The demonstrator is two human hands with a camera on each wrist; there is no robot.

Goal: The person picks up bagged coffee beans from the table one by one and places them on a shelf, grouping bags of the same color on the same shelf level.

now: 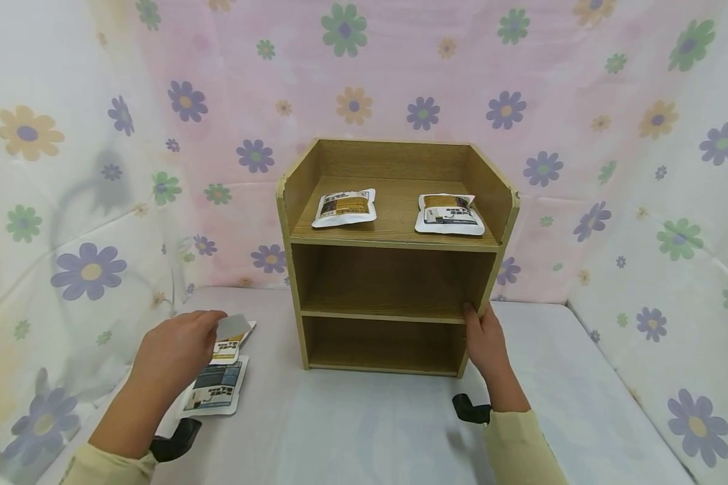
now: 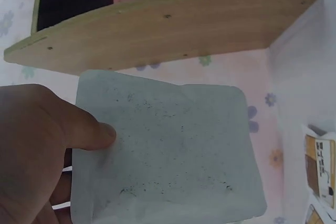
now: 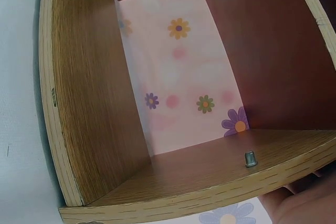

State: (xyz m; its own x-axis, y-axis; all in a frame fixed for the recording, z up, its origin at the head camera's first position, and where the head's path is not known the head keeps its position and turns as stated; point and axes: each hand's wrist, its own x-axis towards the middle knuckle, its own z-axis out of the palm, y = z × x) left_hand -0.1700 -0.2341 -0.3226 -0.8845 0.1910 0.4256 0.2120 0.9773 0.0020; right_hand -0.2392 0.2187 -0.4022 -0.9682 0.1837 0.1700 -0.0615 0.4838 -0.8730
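While the left grip (image 1: 172,347) is pinching one pale-backed packet (image 2: 170,150) near its edge, with the thumb lying on the blank face, the right grip (image 1: 488,340) is clamping the front edge of the right side panel (image 3: 210,163) of the wooden shelf unit (image 1: 394,244). The pale-backed packet is hanging in the air to the left of the unit, and in the head view it is partly hiding an orange-labelled packet (image 1: 226,350) on the bench (image 1: 364,431); a blue-labelled packet (image 1: 215,387) is lying nearer to the person. Two pouches, a left pouch (image 1: 346,207) and a right pouch (image 1: 450,215), are resting well apart on the top board. The step in hand seems to be carrying this single packet while steadying the unit. For doing it well, the left grip should be pressing only moderately, since the packet is probably bending easily. If it is passing the left side panel (image 2: 168,30), its corners should be clearing the wood. The right grip should be bracing without pulling, because the unit could be sliding. Inside the right side panel, a metal peg (image 3: 251,159) is sticking out, so anything passing there should be avoiding it.
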